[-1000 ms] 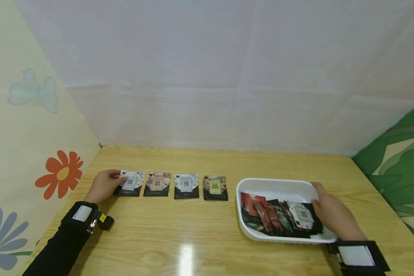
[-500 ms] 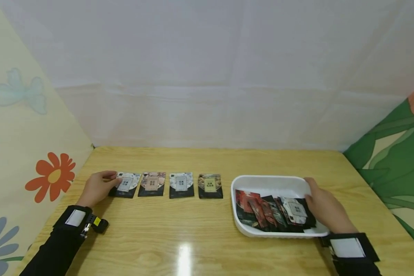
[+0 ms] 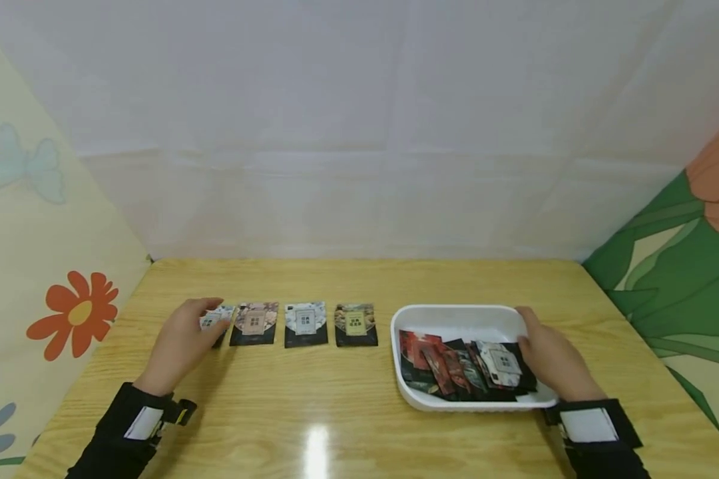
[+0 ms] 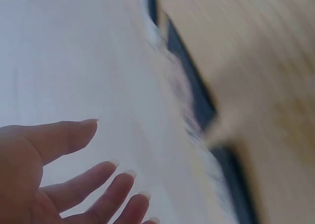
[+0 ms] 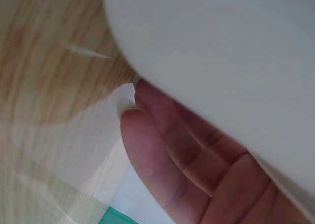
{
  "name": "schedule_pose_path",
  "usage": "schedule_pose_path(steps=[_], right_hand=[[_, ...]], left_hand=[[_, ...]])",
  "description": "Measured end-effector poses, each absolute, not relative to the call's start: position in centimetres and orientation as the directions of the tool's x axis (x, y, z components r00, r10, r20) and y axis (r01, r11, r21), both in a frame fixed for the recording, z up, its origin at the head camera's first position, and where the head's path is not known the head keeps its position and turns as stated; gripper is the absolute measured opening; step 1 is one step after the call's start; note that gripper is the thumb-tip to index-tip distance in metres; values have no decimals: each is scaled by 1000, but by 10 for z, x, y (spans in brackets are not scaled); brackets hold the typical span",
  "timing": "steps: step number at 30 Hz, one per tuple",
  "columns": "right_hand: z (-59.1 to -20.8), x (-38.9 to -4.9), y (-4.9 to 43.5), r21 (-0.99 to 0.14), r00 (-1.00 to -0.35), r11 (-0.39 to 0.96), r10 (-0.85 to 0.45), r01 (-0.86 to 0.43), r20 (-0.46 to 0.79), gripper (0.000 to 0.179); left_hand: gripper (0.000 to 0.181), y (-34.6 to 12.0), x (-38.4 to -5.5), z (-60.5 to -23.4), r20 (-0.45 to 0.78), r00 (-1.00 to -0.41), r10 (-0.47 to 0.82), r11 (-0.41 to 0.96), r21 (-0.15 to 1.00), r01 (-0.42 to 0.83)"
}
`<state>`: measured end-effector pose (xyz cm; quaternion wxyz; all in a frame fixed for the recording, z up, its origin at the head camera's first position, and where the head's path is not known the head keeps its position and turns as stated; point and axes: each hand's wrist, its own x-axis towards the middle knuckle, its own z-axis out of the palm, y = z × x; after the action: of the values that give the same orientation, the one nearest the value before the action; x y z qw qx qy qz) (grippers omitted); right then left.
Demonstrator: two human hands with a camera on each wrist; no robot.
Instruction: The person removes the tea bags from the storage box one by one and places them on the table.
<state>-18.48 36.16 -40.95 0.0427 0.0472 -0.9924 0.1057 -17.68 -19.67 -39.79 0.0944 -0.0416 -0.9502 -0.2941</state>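
My left hand (image 3: pixel 182 346) is over the leftmost sachet (image 3: pixel 225 311), hiding much of it. In the left wrist view that hand (image 4: pixel 74 179) has its fingers spread apart with nothing between them. Further right in the row lie a pinkish sachet (image 3: pixel 254 322), a white-and-black sachet (image 3: pixel 305 324) and a yellow-labelled sachet (image 3: pixel 356 324), all flat on the table. My right hand (image 3: pixel 557 356) grips the right end of a white plastic tray (image 3: pixel 455 318), thumb over the rim. The right wrist view shows its fingers (image 5: pixel 189 155) under the tray's edge.
Inside the tray several red, black and white sachets (image 3: pixel 449 366) overlap one another. The wooden table (image 3: pixel 263 412) ends at a white cloth backdrop (image 3: pixel 335 166). Flower-patterned panels (image 3: pixel 72 313) stand at the left and right sides.
My left hand has let go of the leftmost sachet's edge and moved up and rightward over it, fingers opening. My right hand still holds the tray. The head view has turned slightly right.
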Motion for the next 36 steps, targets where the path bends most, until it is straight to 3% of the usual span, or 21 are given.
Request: schedule_pose_path(steps=[11, 17, 22, 28, 32, 36], right_hand=[[-410, -184, 357, -214, -994, 973, -65, -82, 87, 49], [-413, -185, 353, -223, -993, 971, -69, -89, 92, 48], [-412, -185, 354, -214, -993, 973, -61, -82, 102, 47], [-411, -185, 359, -218, -991, 972, -64, -88, 115, 47], [-410, -183, 360, -215, -992, 973, -65, -87, 109, 47], [-407, -181, 358, -201, -994, 977, -54, -73, 95, 48]], left_hand=[[32, -85, -155, -378, 233, -911, 340, 693, 593, 410], [29, -38, -148, -376, 172, -847, 503, 616, 616, 491], [30, 1, -147, -377, 202, -799, 567, 574, 598, 559], [37, 47, -150, -380, 196, -779, 595, 631, 486, 604], [41, 71, -144, -380, 244, -802, 546, 762, 254, 596], [43, 90, -138, -378, 347, -786, 512, 827, 48, 560]])
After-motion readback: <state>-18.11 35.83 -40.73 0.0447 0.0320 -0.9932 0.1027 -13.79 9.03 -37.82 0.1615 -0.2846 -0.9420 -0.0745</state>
